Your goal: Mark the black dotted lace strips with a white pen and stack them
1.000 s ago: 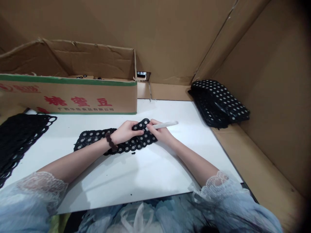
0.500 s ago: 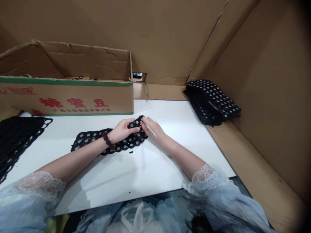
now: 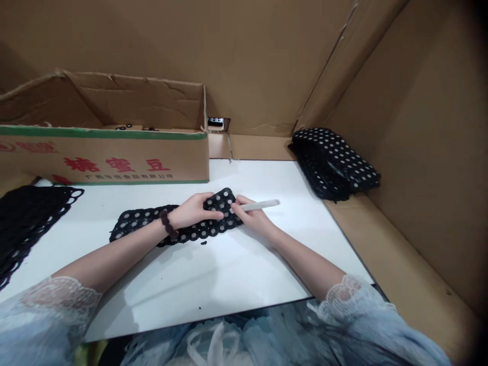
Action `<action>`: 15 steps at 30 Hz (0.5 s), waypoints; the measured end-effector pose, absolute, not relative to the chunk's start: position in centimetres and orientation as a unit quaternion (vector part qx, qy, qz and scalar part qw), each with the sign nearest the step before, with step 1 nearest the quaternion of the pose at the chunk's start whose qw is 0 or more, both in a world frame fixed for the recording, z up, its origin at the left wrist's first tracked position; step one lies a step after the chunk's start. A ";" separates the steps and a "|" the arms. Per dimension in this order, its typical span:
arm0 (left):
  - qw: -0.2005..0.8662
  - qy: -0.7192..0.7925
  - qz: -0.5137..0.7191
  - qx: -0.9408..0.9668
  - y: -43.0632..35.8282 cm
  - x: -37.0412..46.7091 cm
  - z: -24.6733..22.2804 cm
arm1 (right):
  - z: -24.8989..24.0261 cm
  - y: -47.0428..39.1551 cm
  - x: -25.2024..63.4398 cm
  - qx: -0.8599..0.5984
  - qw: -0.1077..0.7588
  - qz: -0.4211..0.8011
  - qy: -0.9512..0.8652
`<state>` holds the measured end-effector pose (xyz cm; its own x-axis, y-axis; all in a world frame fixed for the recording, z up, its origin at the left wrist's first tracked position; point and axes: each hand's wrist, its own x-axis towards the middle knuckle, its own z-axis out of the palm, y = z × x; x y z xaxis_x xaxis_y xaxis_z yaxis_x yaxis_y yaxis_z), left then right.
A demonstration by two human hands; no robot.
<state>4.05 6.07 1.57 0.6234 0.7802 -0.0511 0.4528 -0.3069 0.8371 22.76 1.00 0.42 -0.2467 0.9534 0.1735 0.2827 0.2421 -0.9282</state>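
A black sheet of joined rings with pale round centres (image 3: 196, 231) lies across the white table, its right end slightly raised. My left hand (image 3: 192, 209) grips it near that end, thumb on top and fingers at the far edge. My right hand (image 3: 253, 216) is closed round a slim white pen-like stick (image 3: 263, 205), whose inner end is at the sheet's right end, the other pointing right. Whether the tip enters a ring is hidden by the fingers. A small black scrap (image 3: 204, 243) lies just below the sheet.
An open cardboard box (image 3: 145, 152) with a few black rings inside stands at the back left. More black ring sheeting (image 3: 30, 218) lies at far left. Stacked dotted black sheets (image 3: 337, 162) lean at the right. Cardboard walls (image 3: 259, 66) enclose the table (image 3: 244, 274).
My right hand has shifted right and down a little, and the white stick now points out to the right. The left hand stays on the sheet, its thumb slightly lower.
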 end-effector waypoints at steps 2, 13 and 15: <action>0.433 0.401 0.158 0.792 6.1 4.2 1.6 | 0.3 1.1 22.8 -0.452 0.400 0.412 -0.682; 0.521 0.399 0.160 0.738 5.6 4.5 1.2 | -0.2 0.9 22.4 -0.454 0.357 0.368 -0.729; 0.533 0.395 0.175 0.727 5.4 4.6 1.1 | -0.5 1.0 22.1 -0.459 0.348 0.332 -0.747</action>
<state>4.55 5.35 1.15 0.6261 0.7615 -0.1674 0.3890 -0.1189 0.9135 22.06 0.97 -0.50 -0.3373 0.9164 0.2154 0.4549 0.3590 -0.8150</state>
